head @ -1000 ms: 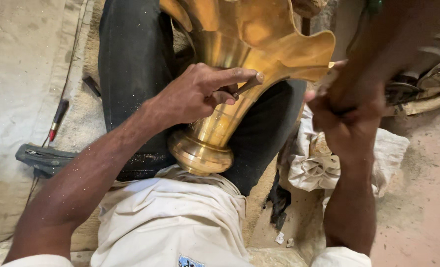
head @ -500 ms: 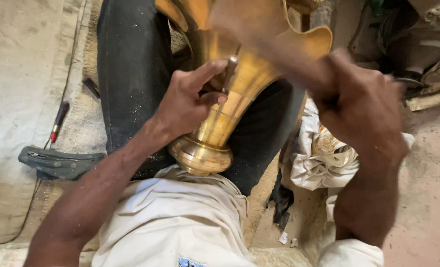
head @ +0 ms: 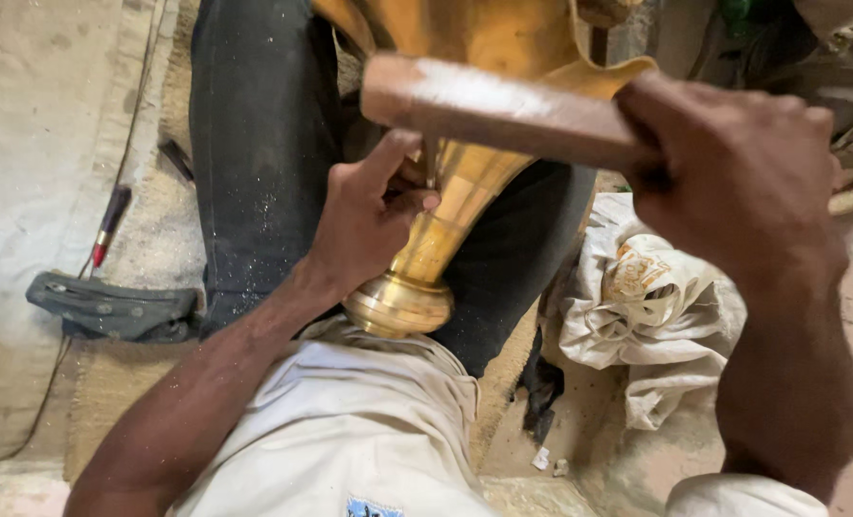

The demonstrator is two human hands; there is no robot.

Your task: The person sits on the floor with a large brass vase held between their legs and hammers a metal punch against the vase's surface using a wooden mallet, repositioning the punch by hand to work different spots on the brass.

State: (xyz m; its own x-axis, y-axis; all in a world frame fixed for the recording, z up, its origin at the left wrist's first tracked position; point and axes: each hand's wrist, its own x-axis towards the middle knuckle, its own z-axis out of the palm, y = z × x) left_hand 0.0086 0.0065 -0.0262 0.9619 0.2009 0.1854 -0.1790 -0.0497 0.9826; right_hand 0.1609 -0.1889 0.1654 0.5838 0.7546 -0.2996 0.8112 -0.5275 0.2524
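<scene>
Between dark trouser legs (head: 254, 144), brass vase (head: 445, 220) lies foot toward wearer.

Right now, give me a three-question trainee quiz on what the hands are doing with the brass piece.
1. True or false: the right hand grips a wooden handle.
2. Where does the left hand rest? A) on the crumpled cloth B) on the neck of the brass vase C) on the red-tipped tool
3. Fill in: the vase's round base sits between the person's ____.

Key: 1 true; 2 B; 3 legs, in dark trousers.
</scene>
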